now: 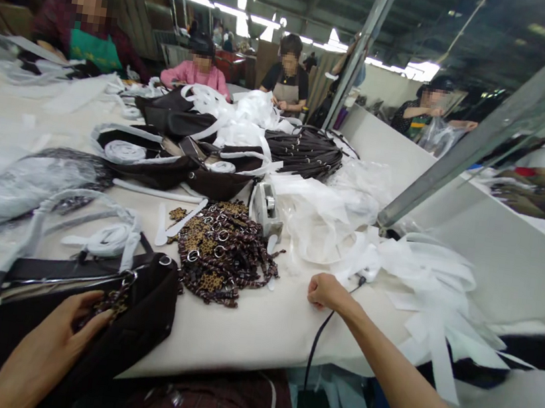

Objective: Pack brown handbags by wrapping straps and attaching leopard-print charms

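At the lower left, a dark brown handbag point(150, 295) lies on the table with its handles wrapped in white material. My left hand point(52, 332) is closed on a patterned bag charm point(115, 302), which hangs from a ring on the bag. Beside the bag is a pile of similar charms point(227, 245) with cords and silver rings. My right hand point(327, 291) is a closed fist just above the table, right of the pile. Whatever it may hold is hidden. A black cable point(319, 337) runs beneath that wrist and over the table edge.
Behind the pile stands a tape dispenser point(268, 209). More dark bags point(167, 167) and a bundle of dark straps point(304, 151) lie farther back. White strips point(435, 285) spread on the right below a slanted metal post point(489, 119). Several people work beyond.
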The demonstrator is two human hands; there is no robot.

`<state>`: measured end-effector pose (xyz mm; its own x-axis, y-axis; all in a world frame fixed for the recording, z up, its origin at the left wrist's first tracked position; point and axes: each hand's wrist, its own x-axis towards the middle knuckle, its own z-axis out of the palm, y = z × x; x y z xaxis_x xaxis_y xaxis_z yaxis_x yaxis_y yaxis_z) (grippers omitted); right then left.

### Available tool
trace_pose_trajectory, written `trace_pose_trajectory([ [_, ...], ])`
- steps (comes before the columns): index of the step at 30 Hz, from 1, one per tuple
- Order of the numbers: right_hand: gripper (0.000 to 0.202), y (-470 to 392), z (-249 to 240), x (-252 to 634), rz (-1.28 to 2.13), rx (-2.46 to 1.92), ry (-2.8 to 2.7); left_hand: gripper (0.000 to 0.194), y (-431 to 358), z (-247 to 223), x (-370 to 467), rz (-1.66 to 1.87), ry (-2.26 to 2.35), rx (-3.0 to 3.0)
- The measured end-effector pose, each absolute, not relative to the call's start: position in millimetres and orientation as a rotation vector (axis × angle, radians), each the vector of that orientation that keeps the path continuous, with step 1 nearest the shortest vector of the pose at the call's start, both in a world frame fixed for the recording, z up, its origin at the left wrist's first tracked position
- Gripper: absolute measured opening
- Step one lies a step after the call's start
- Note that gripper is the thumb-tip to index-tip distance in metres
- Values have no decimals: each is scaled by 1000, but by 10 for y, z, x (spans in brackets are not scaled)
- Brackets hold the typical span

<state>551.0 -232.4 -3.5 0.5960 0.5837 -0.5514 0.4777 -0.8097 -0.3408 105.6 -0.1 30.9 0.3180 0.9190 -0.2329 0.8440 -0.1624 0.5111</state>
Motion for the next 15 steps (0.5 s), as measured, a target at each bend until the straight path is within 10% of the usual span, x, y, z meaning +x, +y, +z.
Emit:
trace_pose_trajectory([
  [8, 13, -2143, 446, 4883, 811, -2526, -1226, 42, -368, 560, 1143, 785, 1362, 2219],
  [15, 10, -1588, 1189, 3507, 408, -1495, -1539, 54, -938, 849, 1885, 340, 412, 1067],
])
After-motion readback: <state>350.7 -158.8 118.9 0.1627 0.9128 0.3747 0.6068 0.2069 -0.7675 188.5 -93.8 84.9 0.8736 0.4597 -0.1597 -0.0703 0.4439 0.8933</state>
